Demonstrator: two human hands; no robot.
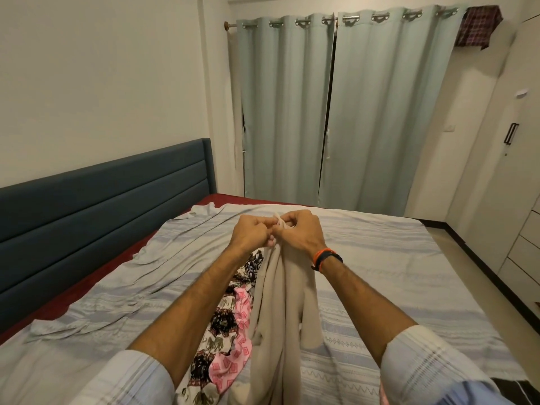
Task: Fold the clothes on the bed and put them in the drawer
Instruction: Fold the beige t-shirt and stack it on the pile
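Early stage, nothing folded yet as far as visible. Both hands up over mid bed, close together w/ fingers curled: left hand [252,230] and right hand [301,229] each pinch the top edge of a plain beige soft-fabric garment [285,302], which hangs down in loose vertical folds toward the near edge. Looks like finding the corners or hem to straighten it before the 1st fold; can't tell what type of garment it is.

Just left of it, lying crumpled on the bed: a white cloth w/ dark elephant print [222,323] and a pink patterned cloth [233,355], overlapping, unfolded. So at least 3 items left to fold, judging by what shows.

Bed [394,258] has a pale grey-blue striped sheet, wrinkled on the left side; no folded stack on it. White drawer unit [526,244] sits at the far right edge, drawers appear closed; nothing put away that I can see. Left to do: fold the beige one, fold the 2 printed ones, carry all to the drawer.
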